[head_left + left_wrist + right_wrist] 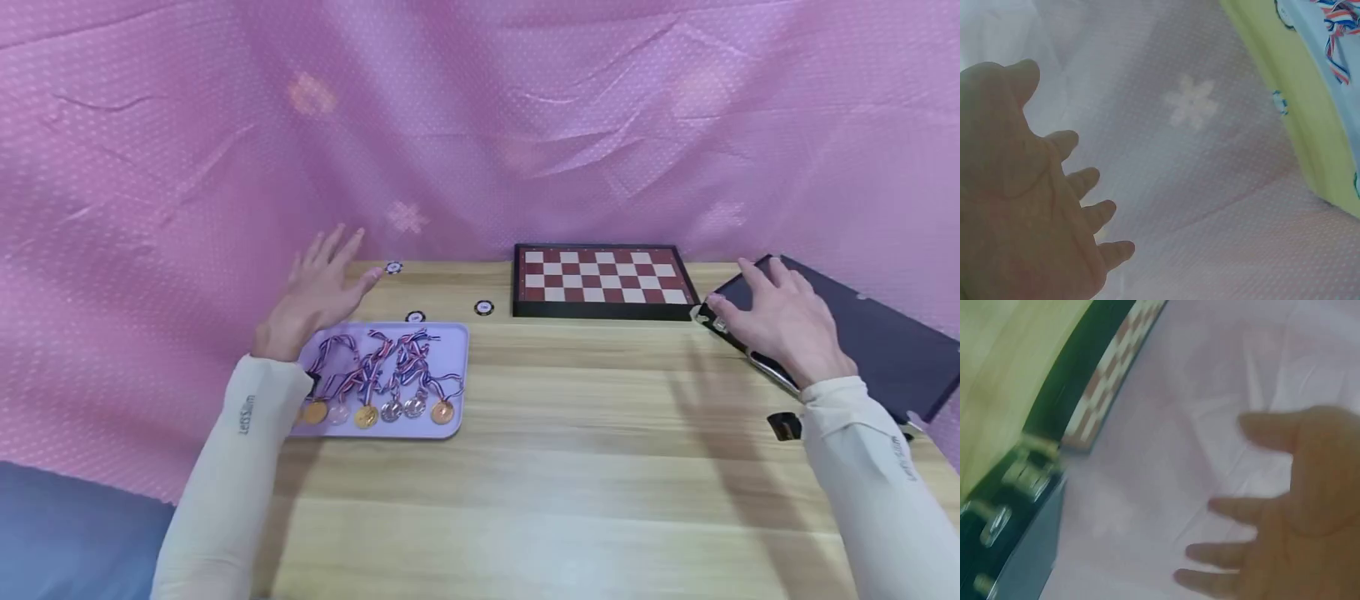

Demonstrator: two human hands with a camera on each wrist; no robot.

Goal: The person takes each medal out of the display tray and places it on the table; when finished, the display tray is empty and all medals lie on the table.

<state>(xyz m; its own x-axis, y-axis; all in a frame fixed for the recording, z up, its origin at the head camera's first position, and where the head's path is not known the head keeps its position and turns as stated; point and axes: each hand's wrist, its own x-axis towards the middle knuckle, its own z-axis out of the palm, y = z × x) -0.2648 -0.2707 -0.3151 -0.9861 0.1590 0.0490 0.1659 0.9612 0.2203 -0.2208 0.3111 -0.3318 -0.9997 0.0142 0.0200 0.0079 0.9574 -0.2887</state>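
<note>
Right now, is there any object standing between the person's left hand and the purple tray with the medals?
Nothing visible stands between the left hand and the purple tray. The hand is raised near the tray's left end. The poker chip nearest the tray lies flat by its far edge, so it probably would not obstruct.

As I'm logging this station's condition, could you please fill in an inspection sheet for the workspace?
Surface: light wood-grain table.
Job's things: gold and silver medals on striped ribbons, in a lilac tray; black latched case at right.
Clutter: checkered game board; three poker chips; small dark object, unidentified.
Hands: left hand near the tray, right hand near the case; fingers spread, neither holding anything.
Cables: nothing seen.
Surroundings: pink dotted cloth.
</note>
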